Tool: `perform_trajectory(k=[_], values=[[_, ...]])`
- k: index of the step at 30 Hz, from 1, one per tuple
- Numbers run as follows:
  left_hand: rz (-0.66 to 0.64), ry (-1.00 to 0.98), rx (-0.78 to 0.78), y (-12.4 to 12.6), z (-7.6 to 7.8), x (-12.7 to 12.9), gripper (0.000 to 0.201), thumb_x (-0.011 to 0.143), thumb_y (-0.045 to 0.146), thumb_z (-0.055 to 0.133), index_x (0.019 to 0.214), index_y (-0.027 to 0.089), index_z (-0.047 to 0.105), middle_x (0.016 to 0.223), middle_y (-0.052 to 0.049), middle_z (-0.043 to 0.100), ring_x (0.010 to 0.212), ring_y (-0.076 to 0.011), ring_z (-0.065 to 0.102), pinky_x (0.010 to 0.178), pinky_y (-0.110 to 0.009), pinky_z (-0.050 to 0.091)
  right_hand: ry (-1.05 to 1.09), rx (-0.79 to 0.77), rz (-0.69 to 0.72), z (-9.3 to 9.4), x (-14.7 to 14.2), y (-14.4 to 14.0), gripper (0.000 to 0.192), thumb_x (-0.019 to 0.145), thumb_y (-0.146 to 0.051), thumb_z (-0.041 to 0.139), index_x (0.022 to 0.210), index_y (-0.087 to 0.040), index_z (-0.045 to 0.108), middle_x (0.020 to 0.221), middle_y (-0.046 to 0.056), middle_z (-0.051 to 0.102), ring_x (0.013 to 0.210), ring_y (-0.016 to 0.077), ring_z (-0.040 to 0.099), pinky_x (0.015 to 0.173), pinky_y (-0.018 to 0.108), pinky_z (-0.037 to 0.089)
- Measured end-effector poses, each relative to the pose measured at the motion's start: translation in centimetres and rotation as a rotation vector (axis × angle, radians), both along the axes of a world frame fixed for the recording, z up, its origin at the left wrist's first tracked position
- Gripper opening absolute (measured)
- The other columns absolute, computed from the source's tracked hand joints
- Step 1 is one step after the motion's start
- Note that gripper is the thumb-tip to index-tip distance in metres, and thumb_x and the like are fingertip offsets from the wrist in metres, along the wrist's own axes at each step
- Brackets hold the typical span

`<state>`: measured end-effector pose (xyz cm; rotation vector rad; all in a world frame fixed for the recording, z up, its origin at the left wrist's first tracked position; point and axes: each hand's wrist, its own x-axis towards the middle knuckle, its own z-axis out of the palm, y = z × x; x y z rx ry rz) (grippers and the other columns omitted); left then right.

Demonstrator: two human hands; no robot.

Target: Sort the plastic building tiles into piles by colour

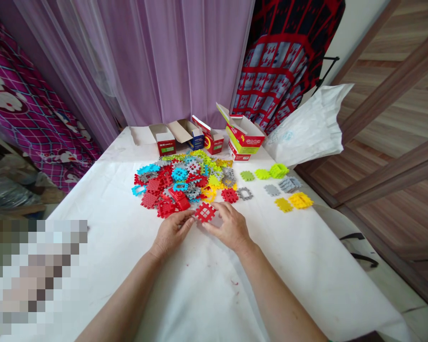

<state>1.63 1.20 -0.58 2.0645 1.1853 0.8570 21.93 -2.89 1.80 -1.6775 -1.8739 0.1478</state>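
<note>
A red square building tile (201,216) with notched edges and a window pattern is held just above the white tabletop. My right hand (233,227) grips its right side, fingers at the upper edge and thumb below. At its left edge are the curled fingertips of my left hand (171,233), closed on it. Right behind lies a mixed pile of notched tiles (155,185) in red, blue, grey, yellow and green. Among them is a solid red piece (180,198). A red tile (229,195) and a grey open frame (245,193) lie at the pile's right edge.
Small groups of green tiles (278,171), grey tiles (271,190) and yellow tiles (301,200) lie on the right. Opened cartons (166,145) line the back, with a stacked red-and-green box (248,142). A white bag (308,128) leans at the back right corner.
</note>
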Motion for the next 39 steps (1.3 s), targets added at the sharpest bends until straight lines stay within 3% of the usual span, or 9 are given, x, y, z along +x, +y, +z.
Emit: perform_trajectory(k=[5,8,20,31,39], values=[[-0.021,0.088,0.088,0.1,-0.1,0.0,0.028,0.088,0.032,0.049,0.105,0.021,0.068,0.092,-0.004,0.076,0.081,-0.0179,0.07,0.074,-0.028,0.055,0.081,0.12,-0.387,-1.2,3.7,1.8,0.048,0.076,-0.049,0.064,0.111,-0.017,0.056,0.102,0.01,0.067,0.086,0.0208,0.061,0.08,0.032,0.046],[-0.029,0.118,0.12,0.1,-0.1,0.0,0.026,0.087,0.03,0.049,0.102,0.022,0.068,0.09,-0.003,0.076,0.082,-0.0181,0.07,0.074,-0.028,0.055,0.107,0.118,-0.518,-2.2,5.1,2.9,0.045,0.074,-0.05,0.063,0.105,-0.018,0.056,0.099,0.01,0.067,0.087,0.0218,0.061,0.079,0.033,0.046],[-0.037,0.141,0.16,0.0,0.1,0.1,0.025,0.088,0.03,0.047,0.1,0.023,0.068,0.091,-0.004,0.076,0.082,-0.018,0.07,0.074,-0.029,0.055,0.05,0.051,-0.536,-3.3,4.8,4.0,0.045,0.074,-0.05,0.063,0.104,-0.018,0.055,0.101,0.01,0.065,0.091,0.0232,0.059,0.08,0.033,0.043],[-0.044,0.144,0.169,0.1,0.1,0.0,0.026,0.088,0.03,0.046,0.1,0.022,0.068,0.09,-0.004,0.076,0.083,-0.0183,0.07,0.075,-0.029,0.055,-0.112,-0.042,-0.554,-2.6,4.1,3.9,0.057,0.072,-0.051,0.066,0.116,-0.016,0.054,0.103,0.013,0.064,0.094,0.0259,0.057,0.081,0.034,0.041],[-0.046,0.175,0.161,0.1,0.3,0.0,0.028,0.088,0.031,0.046,0.101,0.023,0.068,0.091,-0.004,0.076,0.084,-0.0183,0.07,0.076,-0.029,0.055,-0.138,-0.103,-0.576,-2.0,3.7,3.8,0.051,0.075,-0.043,0.065,0.119,-0.018,0.055,0.104,0.013,0.066,0.097,0.0274,0.058,0.081,0.035,0.041]])
